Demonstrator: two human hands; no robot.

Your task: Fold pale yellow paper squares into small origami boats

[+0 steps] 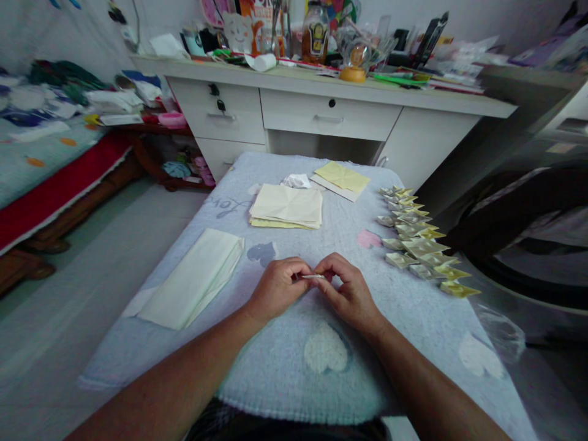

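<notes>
Between my fingertips is a small folded piece of paper [313, 277], pale and seen nearly edge-on. My left hand [281, 284] pinches its left end, and my right hand [348, 290] grips the right end. Both hands are over the near middle of the cloth-covered table [326, 352]. Beyond them lies a stack of creased cream and yellow paper sheets [288, 204]. To the right, several folded paper boats [420, 245] stand in rows. A long folded bundle of pale paper [195, 275] rests to the left of my left hand.
Behind the stack are a crumpled white paper [296, 180] and a yellow sheet on a white one [342, 177]. A white desk [331, 116] crowded with jars and stationery stands at the far side. A bed [50, 177] is at left, a dark round-doored appliance [528, 226] at right.
</notes>
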